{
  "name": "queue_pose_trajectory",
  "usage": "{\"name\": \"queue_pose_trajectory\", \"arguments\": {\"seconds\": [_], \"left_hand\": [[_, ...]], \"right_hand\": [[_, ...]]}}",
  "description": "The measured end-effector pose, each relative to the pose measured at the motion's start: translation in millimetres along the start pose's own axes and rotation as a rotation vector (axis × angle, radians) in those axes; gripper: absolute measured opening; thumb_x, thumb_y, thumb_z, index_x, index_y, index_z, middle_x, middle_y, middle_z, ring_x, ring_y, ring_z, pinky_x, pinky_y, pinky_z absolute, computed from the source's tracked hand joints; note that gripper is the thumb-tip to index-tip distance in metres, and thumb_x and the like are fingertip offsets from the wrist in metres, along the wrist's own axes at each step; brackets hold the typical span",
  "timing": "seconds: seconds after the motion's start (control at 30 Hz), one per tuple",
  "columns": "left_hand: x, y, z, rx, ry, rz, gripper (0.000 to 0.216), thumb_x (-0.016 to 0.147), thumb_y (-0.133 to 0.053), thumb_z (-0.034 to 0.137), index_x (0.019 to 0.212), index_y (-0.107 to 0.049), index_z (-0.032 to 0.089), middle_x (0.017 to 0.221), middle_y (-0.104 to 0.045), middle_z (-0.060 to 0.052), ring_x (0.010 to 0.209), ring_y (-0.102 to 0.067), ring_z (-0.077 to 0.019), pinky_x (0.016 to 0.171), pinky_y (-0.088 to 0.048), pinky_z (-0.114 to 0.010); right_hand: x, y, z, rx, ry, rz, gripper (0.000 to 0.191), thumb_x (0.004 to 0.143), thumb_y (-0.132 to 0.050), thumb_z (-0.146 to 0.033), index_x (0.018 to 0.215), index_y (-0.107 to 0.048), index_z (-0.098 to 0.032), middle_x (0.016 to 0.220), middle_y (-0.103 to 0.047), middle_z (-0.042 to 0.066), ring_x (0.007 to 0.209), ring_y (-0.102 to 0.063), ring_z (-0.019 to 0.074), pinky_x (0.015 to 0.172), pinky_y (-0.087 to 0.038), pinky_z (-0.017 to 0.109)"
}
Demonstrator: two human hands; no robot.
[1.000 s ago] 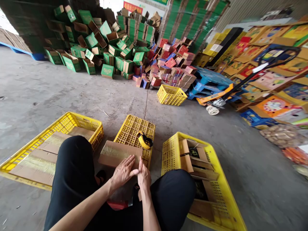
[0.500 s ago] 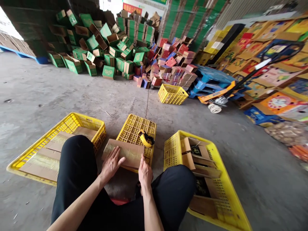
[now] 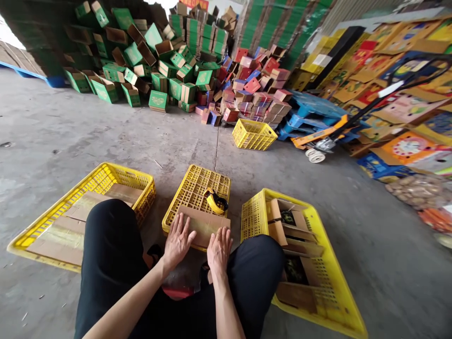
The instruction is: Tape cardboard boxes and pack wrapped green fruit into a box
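- Head view: the cardboard carton (image 3: 203,227) has shifted rightward on the upturned yellow crate (image 3: 192,181), overhanging its left side less.
- The left hand (image 3: 177,242) and right hand (image 3: 219,249) lie open on it, fingers extended, gripping nothing.

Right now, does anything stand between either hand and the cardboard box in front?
Nothing visible: the left hand and right hand both touch the cardboard box; the tape dispenser lies beyond its far edge.

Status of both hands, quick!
Left hand: open, fingers spread on the left end of the cardboard box, not gripping it.
Right hand: open, fingers extended over the box's right end.
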State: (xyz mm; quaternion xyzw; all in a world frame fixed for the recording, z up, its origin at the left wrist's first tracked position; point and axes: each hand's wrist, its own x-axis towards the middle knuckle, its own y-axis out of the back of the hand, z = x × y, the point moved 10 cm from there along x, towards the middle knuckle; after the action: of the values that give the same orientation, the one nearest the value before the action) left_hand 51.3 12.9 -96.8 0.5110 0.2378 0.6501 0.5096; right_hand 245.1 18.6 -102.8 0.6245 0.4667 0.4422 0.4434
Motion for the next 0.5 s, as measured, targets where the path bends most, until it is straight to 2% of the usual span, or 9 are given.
{"name": "queue_pose_trajectory", "arguments": {"seconds": [0.17, 0.37, 0.5], "left_hand": [[-6.5, -5.8, 8.4, -0.073, 0.013, -0.060, 0.058, 0.108, -0.045, 0.048, 0.162, -0.042, 0.025, 0.175, -0.022, -0.012, 0.161, -0.022, -0.0371, 0.124, -0.038, -0.059], [-5.1, -7.6, 4.6, -0.097, 0.035, -0.079, 0.056, 0.109, -0.043, 0.046, 0.160, -0.045, 0.024, 0.176, -0.017, -0.013, 0.161, -0.022, -0.0372, 0.125, -0.035, -0.060], [-4.2, -8.8, 3.0, -0.100, 0.048, -0.091, 0.053, 0.109, -0.044, 0.044, 0.158, -0.048, 0.026, 0.176, -0.022, -0.010, 0.162, -0.020, -0.0348, 0.126, -0.034, -0.059]], "right_hand": [[-4.5, -12.4, -15.4, 0.049, 0.075, 0.055, 0.063, 0.111, -0.021, -0.037, 0.151, -0.053, 0.000, 0.159, -0.049, 0.027, 0.153, -0.041, 0.0363, 0.124, -0.035, 0.053], [-7.8, -15.1, -36.6, 0.063, 0.186, 0.065, 0.060, 0.112, -0.022, -0.034, 0.153, -0.051, -0.002, 0.160, -0.048, 0.025, 0.153, -0.042, 0.0356, 0.122, -0.038, 0.054], [-8.4, -15.1, -49.1, 0.055, 0.247, 0.008, 0.055, 0.110, -0.030, -0.028, 0.156, -0.048, -0.005, 0.163, -0.045, 0.021, 0.155, -0.038, 0.0356, 0.125, -0.035, 0.054]]}}
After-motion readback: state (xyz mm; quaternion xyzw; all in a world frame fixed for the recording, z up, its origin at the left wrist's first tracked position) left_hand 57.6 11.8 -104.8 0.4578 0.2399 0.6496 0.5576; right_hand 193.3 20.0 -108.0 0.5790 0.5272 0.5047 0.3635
